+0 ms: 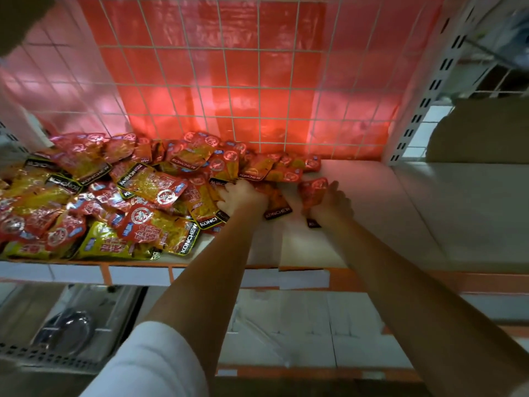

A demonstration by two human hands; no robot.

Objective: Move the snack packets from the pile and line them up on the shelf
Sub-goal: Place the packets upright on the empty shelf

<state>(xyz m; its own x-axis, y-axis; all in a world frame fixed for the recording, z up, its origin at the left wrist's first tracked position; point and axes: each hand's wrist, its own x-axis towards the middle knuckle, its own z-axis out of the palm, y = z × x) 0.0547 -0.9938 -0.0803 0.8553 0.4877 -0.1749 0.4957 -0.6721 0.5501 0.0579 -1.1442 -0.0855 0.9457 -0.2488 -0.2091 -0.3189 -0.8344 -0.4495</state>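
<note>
I have both bare arms stretched out over the white shelf board [386,213]. My left hand [242,197] lies at the right edge of the loose pile of glossy red-and-yellow foil snack packets [94,196], fingers curled down onto the packets there; its grip seems to be taking hold of one or more, though I cannot tell exactly which. A red packet with a black printed band [279,206] lies flat on the shelf board between my two hands, just beside the left wrist. My right hand [333,203] has its grip closed around an upright red foil packet [312,189], the top edge sticking up past the thumb and the black bottom end showing under the wrist.

The pile covers the left half of the shelf board, packets overlapping at all angles, and a thinner string of them runs along the back against the white wire grid panel [257,81]. Behind the grid hangs a translucent red plastic sheet [343,67]. A white perforated upright post [423,90] stands at the right end. Orange-and-white price strips [137,275] line the front edge.
</note>
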